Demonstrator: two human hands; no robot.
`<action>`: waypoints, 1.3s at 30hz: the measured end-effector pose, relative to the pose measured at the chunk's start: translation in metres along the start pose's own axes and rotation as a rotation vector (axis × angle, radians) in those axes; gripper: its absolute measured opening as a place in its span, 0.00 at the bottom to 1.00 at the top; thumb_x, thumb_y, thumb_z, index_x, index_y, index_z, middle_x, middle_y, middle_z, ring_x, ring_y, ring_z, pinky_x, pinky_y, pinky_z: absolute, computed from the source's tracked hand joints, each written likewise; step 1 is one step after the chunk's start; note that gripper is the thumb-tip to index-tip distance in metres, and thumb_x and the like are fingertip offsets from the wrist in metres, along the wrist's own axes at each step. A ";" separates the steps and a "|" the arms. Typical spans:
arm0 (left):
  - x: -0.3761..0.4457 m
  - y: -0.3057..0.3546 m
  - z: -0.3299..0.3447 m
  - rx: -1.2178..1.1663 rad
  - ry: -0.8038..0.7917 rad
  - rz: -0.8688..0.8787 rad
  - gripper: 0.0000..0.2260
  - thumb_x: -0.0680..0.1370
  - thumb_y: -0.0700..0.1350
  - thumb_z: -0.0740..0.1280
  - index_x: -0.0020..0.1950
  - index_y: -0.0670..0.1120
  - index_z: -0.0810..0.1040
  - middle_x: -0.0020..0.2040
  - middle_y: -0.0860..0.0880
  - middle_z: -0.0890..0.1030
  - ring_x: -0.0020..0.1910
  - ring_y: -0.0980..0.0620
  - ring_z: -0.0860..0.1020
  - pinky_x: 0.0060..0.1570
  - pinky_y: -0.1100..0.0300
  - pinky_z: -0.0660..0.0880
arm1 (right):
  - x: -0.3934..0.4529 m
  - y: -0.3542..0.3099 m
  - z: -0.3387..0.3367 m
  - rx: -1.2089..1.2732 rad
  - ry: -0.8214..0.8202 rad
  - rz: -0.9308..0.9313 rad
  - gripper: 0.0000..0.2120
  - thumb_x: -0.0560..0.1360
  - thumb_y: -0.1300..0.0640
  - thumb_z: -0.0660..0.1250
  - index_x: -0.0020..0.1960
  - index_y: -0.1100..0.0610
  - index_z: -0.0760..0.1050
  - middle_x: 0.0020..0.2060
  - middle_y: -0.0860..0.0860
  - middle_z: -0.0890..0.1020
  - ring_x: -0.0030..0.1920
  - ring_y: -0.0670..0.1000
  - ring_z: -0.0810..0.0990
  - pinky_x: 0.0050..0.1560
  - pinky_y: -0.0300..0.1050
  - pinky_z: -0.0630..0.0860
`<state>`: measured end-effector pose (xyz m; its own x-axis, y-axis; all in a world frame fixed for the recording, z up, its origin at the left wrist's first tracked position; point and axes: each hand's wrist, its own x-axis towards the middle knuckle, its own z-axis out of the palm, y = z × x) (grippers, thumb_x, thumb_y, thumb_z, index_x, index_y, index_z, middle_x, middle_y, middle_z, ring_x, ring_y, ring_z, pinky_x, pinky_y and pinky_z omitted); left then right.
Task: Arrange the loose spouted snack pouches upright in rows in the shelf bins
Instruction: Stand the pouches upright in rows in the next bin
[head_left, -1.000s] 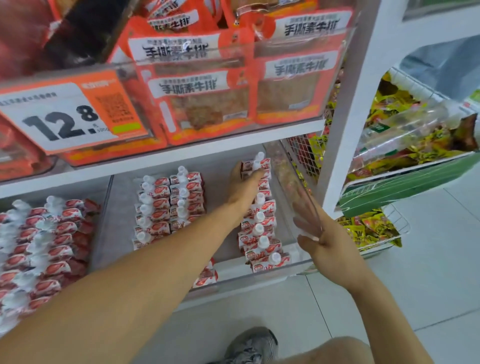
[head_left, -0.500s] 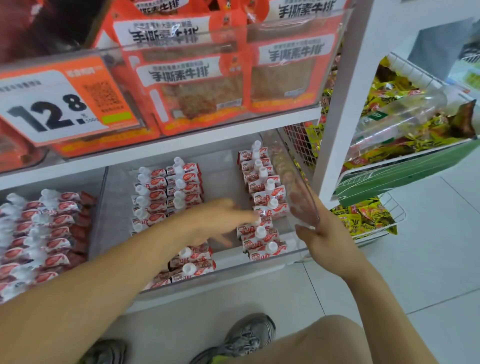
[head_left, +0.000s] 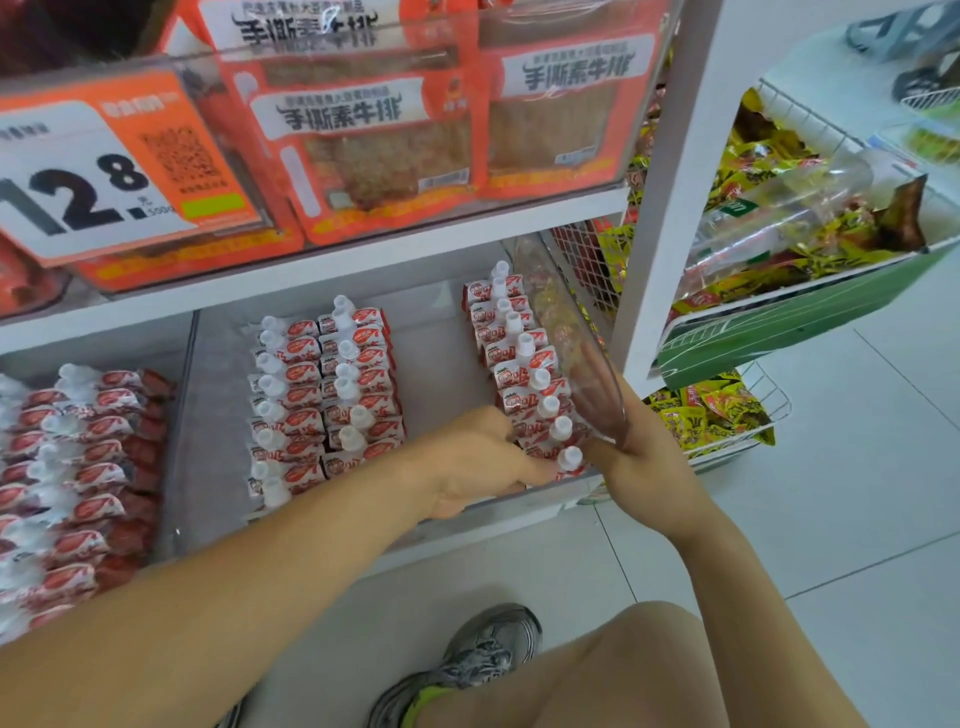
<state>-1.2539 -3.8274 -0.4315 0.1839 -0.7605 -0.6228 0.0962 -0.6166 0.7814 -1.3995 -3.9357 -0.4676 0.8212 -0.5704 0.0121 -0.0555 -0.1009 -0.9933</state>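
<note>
Red-and-white spouted pouches with white caps stand in a clear shelf bin (head_left: 218, 415). Two rows (head_left: 327, 395) fill its middle. A third row (head_left: 519, 364) runs along its right wall. My left hand (head_left: 478, 462) reaches in at the front end of that right row, fingers curled around the frontmost pouch (head_left: 569, 460). My forearm hides the bin's front middle. My right hand (head_left: 644, 457) grips the front right corner of the bin's clear wall. A neighbouring bin on the left holds many more pouches (head_left: 78, 467), tightly packed.
Above is a shelf of orange snack packs (head_left: 363, 130) behind a clear front with a 12.8 price tag (head_left: 93, 187). A white upright post (head_left: 670, 182) stands to the right, with wire baskets of yellow snacks (head_left: 717, 410) beyond. My shoe (head_left: 467, 660) and knee rest on the tiled floor.
My left hand has drawn back from the far end of the right row to its front end and curled shut there. My right hand has closed onto the bin's corner.
</note>
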 end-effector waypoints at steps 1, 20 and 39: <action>0.004 -0.001 0.001 0.040 0.001 0.008 0.19 0.66 0.44 0.77 0.55 0.42 0.80 0.52 0.47 0.84 0.56 0.49 0.81 0.65 0.52 0.73 | 0.001 0.000 0.001 -0.003 0.004 -0.007 0.37 0.75 0.76 0.62 0.76 0.46 0.62 0.68 0.44 0.76 0.71 0.47 0.72 0.71 0.61 0.68; 0.095 0.024 -0.022 -0.252 0.588 0.281 0.37 0.71 0.70 0.58 0.75 0.53 0.62 0.71 0.50 0.71 0.67 0.49 0.71 0.64 0.53 0.67 | 0.005 0.002 -0.013 -0.030 -0.122 -0.049 0.35 0.77 0.75 0.62 0.76 0.47 0.62 0.70 0.41 0.74 0.72 0.43 0.69 0.71 0.51 0.68; 0.003 0.012 -0.005 0.006 0.128 0.093 0.06 0.80 0.49 0.64 0.56 0.55 0.78 0.52 0.60 0.82 0.55 0.58 0.79 0.63 0.55 0.73 | 0.003 0.000 -0.016 -0.022 -0.121 -0.020 0.39 0.74 0.78 0.62 0.74 0.43 0.64 0.67 0.41 0.76 0.70 0.43 0.72 0.65 0.39 0.71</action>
<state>-1.2474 -3.8356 -0.4240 0.3154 -0.7821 -0.5374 0.0671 -0.5465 0.8348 -1.4059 -3.9503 -0.4658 0.8848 -0.4656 0.0168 -0.0496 -0.1301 -0.9903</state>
